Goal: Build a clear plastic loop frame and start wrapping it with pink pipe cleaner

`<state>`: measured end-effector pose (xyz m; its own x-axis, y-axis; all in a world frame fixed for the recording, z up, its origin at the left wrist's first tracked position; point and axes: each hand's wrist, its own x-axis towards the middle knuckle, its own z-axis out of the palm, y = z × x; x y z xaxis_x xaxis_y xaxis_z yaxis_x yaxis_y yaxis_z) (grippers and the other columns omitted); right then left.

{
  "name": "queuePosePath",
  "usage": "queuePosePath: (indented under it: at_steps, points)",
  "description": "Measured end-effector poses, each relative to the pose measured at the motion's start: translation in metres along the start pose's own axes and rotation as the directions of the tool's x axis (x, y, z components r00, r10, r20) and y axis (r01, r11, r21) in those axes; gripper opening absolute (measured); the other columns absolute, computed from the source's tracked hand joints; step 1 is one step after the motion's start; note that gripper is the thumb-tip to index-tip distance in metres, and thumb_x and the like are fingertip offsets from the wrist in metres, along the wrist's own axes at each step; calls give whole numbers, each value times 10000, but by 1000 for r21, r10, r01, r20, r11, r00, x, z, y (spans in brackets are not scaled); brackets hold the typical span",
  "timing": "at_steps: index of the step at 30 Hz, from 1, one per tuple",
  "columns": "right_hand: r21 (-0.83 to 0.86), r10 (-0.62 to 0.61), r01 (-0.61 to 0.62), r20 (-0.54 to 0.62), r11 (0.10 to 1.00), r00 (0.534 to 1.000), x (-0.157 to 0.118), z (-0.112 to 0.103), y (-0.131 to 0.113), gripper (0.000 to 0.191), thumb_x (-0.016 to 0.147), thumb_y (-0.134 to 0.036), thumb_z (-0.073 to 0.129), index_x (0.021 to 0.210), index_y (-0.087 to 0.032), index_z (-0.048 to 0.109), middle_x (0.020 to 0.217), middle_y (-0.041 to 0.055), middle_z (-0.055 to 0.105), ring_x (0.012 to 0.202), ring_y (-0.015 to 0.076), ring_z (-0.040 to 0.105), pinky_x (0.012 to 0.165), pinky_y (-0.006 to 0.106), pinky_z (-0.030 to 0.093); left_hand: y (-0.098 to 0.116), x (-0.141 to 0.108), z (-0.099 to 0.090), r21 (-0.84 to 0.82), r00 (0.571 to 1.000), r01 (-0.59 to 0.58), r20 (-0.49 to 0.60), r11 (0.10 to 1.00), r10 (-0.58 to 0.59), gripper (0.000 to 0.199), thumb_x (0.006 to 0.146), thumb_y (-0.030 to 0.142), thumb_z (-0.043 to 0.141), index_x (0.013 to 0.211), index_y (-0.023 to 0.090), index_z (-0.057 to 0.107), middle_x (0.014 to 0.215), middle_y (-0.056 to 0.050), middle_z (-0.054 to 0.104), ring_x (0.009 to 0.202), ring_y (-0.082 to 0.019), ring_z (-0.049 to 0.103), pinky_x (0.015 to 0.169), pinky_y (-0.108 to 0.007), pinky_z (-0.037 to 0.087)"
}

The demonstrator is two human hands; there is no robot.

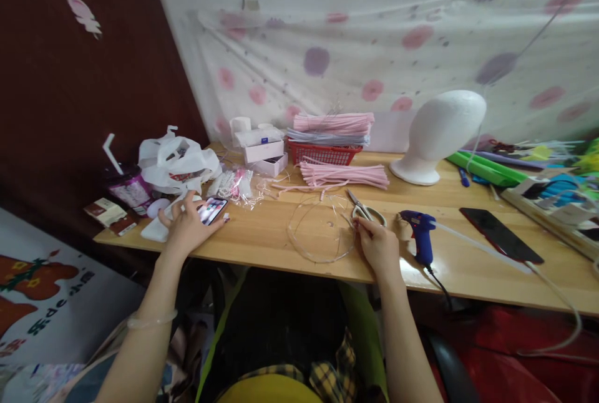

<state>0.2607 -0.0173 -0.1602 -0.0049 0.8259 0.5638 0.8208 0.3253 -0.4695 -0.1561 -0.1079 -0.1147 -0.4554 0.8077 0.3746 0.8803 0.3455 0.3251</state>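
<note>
My left hand (186, 227) spreads its fingers around a phone (213, 210) with a lit screen, near the desk's left end. Thumb and fingers lie beside the phone; whether they press on it I cannot tell. In a closed pinch, my right hand (378, 244) holds a thin, clear wire loop (322, 261) that lies over the desk to the left of it. Scissors (359, 204) with pale handles lie just beyond the right fingertips, partly covered by them. A blue glue gun (421, 237) with a long clear glue stick rests to the right of that hand.
Pink pipe cleaners (344, 174) lie before a red basket (322, 154) stacked with more. A white foam head (442, 135) stands at the back right, near a green tray (496, 169). A dark phone (500, 234), plastic bag (178, 160) and purple cup (128, 188) sit around.
</note>
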Motion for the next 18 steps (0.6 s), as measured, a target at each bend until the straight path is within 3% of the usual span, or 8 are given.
queuePosePath:
  at_steps: [2, 8, 12, 18]
  points:
    - [0, 1, -1, 1, 1000, 1000, 0, 0, -1, 296, 889, -332, 506, 967, -263, 783, 937, 87, 787, 779, 274, 714, 667, 362, 530, 2, -4, -2, 2, 1000, -12, -18, 1000, 12, 1066, 687, 628, 676, 1492, 128, 187, 1329, -213, 611, 1433, -409, 267, 1127, -627, 166]
    - [7, 7, -6, -12, 1000, 1000, 0, -1, -1, 298, 891, -338, 505, 960, -271, 787, 921, 76, 790, 776, 261, 714, 651, 339, 524, 9, -16, -3, -3, 1000, 6, 17, 1000, -6, 1043, 694, 614, 664, 1481, 105, 207, 1249, -207, 661, 1417, -414, 295, 1131, -672, 65]
    - [12, 15, -15, -5, 1000, 1000, 0, -2, -2, 292, 877, -325, 513, 955, -267, 788, 924, 76, 791, 771, 264, 716, 643, 336, 519, 9, -20, -2, -16, 1000, 8, 1, 1000, -8, 1045, 701, 622, 663, 1486, 119, 191, 1302, -210, 631, 1408, -426, 302, 1116, -701, 1]
    - [5, 24, -24, -2, 1000, 1000, 0, -2, -3, 294, 885, -322, 509, 951, -263, 789, 911, 89, 790, 765, 274, 715, 657, 352, 519, 4, -16, -4, -20, 1000, -6, -27, 1000, 5, 1064, 716, 611, 671, 1500, 127, 139, 1288, -190, 641, 1429, -406, 275, 1143, -614, 132]
